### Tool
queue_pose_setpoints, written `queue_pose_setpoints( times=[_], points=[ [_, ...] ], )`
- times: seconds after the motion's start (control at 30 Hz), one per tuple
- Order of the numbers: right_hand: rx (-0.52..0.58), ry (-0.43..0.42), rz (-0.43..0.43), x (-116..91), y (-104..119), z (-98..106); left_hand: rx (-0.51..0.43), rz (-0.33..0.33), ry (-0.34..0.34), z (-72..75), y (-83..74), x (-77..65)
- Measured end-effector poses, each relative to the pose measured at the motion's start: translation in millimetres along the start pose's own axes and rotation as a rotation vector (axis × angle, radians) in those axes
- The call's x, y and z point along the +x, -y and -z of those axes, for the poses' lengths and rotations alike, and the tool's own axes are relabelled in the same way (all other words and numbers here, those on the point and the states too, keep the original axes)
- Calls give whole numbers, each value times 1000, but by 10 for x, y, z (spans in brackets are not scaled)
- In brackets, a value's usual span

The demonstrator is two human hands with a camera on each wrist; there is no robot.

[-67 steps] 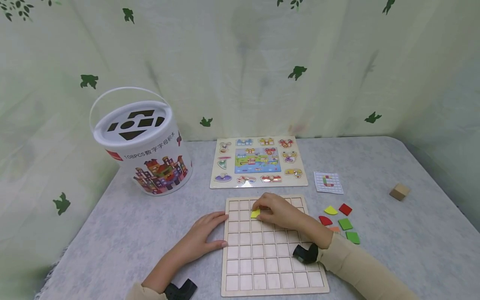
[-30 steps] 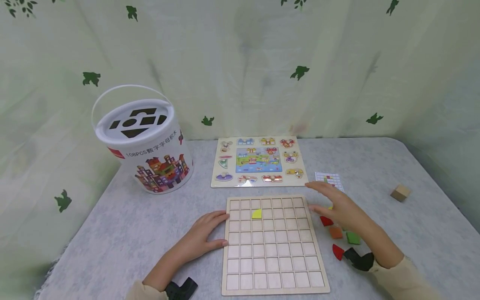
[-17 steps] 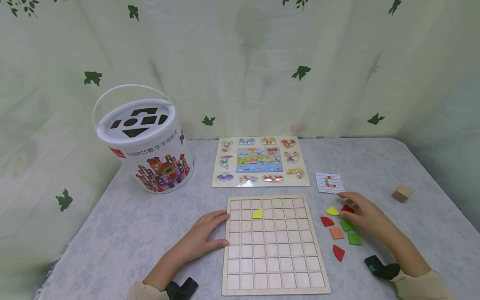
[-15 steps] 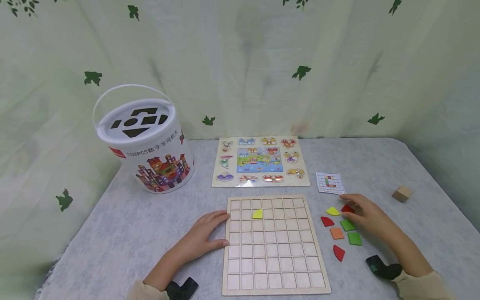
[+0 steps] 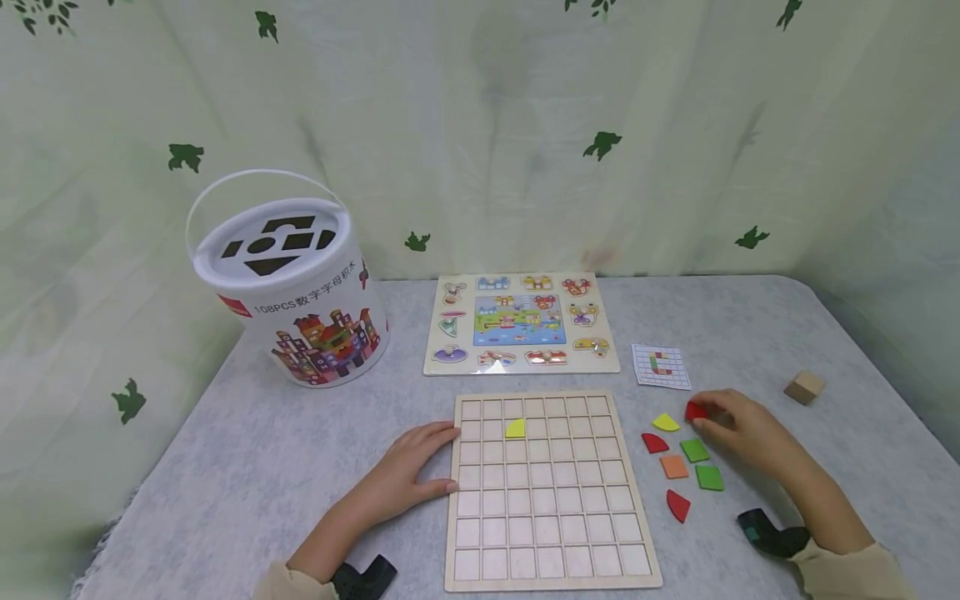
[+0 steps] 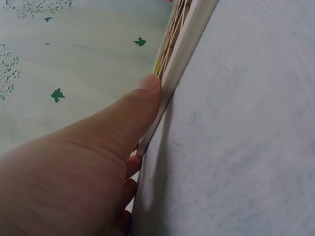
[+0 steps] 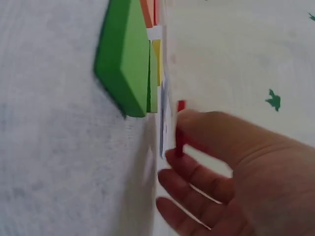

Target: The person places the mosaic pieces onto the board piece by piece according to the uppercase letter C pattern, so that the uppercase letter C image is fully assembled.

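Note:
A wooden grid board (image 5: 553, 492) lies in front of me, a yellow quarter-circle tile (image 5: 515, 428) sitting in one cell of its second row. My left hand (image 5: 405, 471) rests against the board's left edge, fingers and thumb touching the rim; the left wrist view shows the thumb (image 6: 150, 86) on that edge. Between thumb and index finger my right hand (image 5: 742, 425) pinches a red square tile (image 5: 695, 411), seen edge-on in the right wrist view as a thin red tile (image 7: 180, 140) off the table. Part of it is hidden by the fingers.
Right of the board lie a yellow tile (image 5: 666, 422), red quarter-circles (image 5: 678, 506), an orange square (image 5: 673, 467) and green squares (image 5: 709, 477). Behind are a pattern card (image 5: 661, 367), a picture puzzle (image 5: 521, 323), a wooden cube (image 5: 804, 387) and a block bucket (image 5: 292, 292).
My right hand let go of the yellow quarter-circle in the grid, moved right to the loose tiles, and now has the red square pinched and lifted. My left hand stayed on the board's edge.

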State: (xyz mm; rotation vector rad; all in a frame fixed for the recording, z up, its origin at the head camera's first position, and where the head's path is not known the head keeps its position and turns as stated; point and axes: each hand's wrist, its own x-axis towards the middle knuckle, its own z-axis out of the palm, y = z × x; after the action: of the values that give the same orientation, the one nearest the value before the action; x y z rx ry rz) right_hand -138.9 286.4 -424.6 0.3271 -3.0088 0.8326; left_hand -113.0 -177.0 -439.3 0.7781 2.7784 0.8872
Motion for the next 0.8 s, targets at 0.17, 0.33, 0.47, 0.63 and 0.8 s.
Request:
queue_pose_setpoints(
  times=[0.17, 0.33, 0.47, 0.63, 0.8],
  points=[
    [22, -11, 41, 19, 167, 57, 8, 1, -1, 0, -1, 1],
    [65, -75, 176, 58, 392, 37, 7, 1, 1, 0, -2, 2],
    [107, -123, 326, 133, 611, -17, 6, 6, 3, -4, 2, 1],
    [175, -140, 474, 239, 911, -124, 5, 5, 0, -7, 8, -1],
    [301, -89, 535, 323, 1178, -306, 3, 1, -3, -6, 10, -3]
  ],
)
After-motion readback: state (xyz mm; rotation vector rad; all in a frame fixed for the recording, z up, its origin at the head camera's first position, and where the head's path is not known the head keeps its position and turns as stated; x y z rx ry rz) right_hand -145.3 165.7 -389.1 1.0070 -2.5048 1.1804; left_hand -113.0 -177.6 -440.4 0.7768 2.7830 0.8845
